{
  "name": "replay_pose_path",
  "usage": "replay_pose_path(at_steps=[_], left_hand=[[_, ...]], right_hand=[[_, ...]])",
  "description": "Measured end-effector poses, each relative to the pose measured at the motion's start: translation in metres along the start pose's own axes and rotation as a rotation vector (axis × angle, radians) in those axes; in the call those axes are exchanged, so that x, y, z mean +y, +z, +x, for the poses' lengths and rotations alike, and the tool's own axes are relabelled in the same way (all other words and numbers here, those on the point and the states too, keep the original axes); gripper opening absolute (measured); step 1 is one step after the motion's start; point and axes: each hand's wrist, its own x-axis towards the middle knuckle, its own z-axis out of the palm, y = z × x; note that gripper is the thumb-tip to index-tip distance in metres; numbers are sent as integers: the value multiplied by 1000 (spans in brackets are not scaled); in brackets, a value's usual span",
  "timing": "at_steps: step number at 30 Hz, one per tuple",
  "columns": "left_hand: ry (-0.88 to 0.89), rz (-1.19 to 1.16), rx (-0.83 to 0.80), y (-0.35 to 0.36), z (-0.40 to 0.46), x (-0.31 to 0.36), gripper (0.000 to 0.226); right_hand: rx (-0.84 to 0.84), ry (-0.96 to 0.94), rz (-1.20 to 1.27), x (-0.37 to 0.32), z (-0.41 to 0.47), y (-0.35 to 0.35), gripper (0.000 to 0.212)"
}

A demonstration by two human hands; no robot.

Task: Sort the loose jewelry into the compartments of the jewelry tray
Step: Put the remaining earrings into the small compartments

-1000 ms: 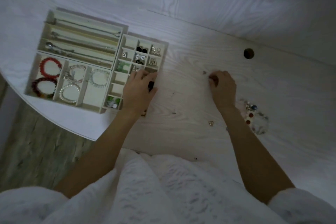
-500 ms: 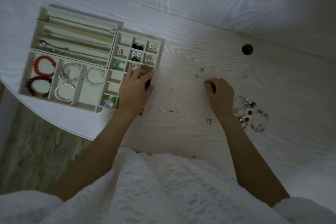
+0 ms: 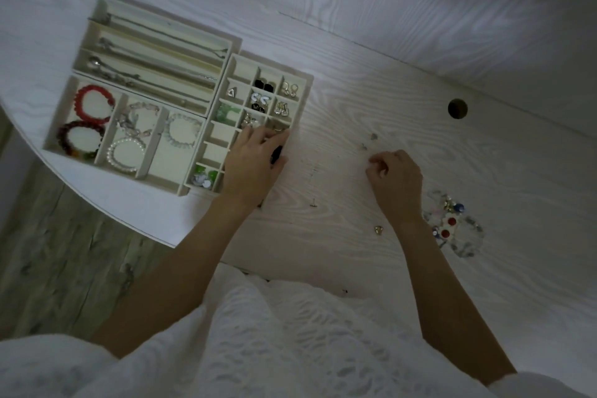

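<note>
Dropping a small piece into the cream multi-compartment jewelry tray (image 3: 226, 52), near the left edge of the pale wood-grain surface (image 3: 355, 100). Left hand (image 3: 250, 163) over the small-cell block on the tray's right side, fingertips (image 3: 274, 139) at a cell in the right-hand column just below the silver earring pairs; grip looks drawn together over that cell, but cannot tell if anything is still pinched. Dark small object under the thumb side, unclear what. Right hand (image 3: 395, 181) mid-surface, fingers curled loosely inward, knuckles up; cannot tell if holding anything. Two tiny grey studs (image 3: 368, 141) just beyond right hand, a small gold ring (image 3: 378, 229) toward the near edge, a thin pin (image 3: 312, 203) between the hands. Loose pile of red, blue and clear pieces (image 3: 452, 223) right of the right wrist, still unsorted. Bracelet and chain compartments already filled; several small cells bare. Judged stage: earring sorting, past halfway. Next likely needs: release into cell, then a fine pinch on the studs, matching pair to one free cell.
</note>
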Motion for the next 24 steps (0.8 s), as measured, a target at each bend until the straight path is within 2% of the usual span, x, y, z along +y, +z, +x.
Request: replay_pose_path(at_steps=[3, 7, 12, 17, 20, 24], left_hand=[[19, -18, 16, 1, 1, -2, 38], [0, -75, 164, -6, -3, -12, 25], [-204, -133, 330, -29, -22, -50, 24], [-330, -179, 322, -38, -36, -89, 24], [-342, -185, 260, -38, -38, -99, 30], [-337, -167, 237, -37, -36, -100, 25]], right_hand=[[4, -24, 95, -15, 6, -6, 11], [-81, -99, 213, -49, 25, -2, 12], [-216, -93, 498, -109, 61, 24, 13], [-434, -7, 736, -151, 95, 50, 12], [-489, -17, 728, -165, 109, 63, 12], [-399, -165, 535, -172, 125, 82, 12]])
